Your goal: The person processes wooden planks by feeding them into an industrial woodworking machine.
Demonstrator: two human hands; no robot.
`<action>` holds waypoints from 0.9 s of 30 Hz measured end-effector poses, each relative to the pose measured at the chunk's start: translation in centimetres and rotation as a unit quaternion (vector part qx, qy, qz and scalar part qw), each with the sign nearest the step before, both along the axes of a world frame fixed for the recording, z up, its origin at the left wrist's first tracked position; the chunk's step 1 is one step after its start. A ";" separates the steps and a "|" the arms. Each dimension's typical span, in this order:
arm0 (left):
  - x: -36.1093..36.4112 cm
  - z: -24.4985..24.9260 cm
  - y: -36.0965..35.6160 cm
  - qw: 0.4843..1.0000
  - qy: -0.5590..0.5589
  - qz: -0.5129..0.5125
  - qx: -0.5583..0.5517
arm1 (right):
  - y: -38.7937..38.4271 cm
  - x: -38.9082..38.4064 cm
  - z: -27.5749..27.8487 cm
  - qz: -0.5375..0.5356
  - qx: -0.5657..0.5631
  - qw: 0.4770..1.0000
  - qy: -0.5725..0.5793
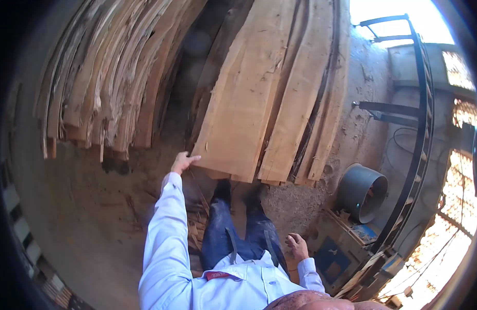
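Note:
A wide, rough-edged wooden plank (pixel 238 113) lies on top of a stack in front of me. My left hand (pixel 183 161) grips its near left corner, with the thumb over the top face and the fingers at the edge and underneath, partly hidden. Narrower boards (pixel 295 103) lie beside the plank on the right, running the same way. Low by my side hangs my right hand (pixel 299 247), holding nothing, its fingers loosely bent and apart.
A tall pile of rough-edged boards (pixel 109 77) stands at the left. On the right are a grey metal cylinder (pixel 362 191), a machine cabinet (pixel 334 263) and a long dark metal frame (pixel 422 103). Wood scraps (pixel 197 230) litter the floor near my legs.

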State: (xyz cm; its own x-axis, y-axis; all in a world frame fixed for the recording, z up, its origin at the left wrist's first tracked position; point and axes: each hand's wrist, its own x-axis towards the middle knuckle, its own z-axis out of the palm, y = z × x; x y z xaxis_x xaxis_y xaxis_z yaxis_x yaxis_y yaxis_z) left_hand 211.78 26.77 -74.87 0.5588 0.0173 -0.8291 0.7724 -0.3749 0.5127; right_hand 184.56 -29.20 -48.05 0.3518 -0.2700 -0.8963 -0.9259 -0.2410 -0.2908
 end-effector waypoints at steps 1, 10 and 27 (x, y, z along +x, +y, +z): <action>0.4 0.7 -0.3 0.999 -0.023 -0.030 -0.006 | 0.2 0.4 0.4 0.008 0.001 1.000 0.000; -0.6 1.7 -6.7 0.976 -0.064 -0.209 0.002 | 1.6 0.2 -1.6 0.054 -0.006 0.998 -0.026; -7.2 17.7 -26.5 0.985 0.029 -0.056 -0.163 | -0.5 -3.9 -9.5 -0.083 0.033 0.978 -0.190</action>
State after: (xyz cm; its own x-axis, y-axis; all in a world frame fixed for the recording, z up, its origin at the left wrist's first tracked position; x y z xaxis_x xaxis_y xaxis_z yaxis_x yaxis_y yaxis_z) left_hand 204.61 0.27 -57.16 0.4938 -0.3145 -0.8107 0.7665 -0.2828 0.5766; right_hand 180.65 -29.69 -57.52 0.6185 -0.2976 -0.7272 -0.7733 -0.0661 -0.6306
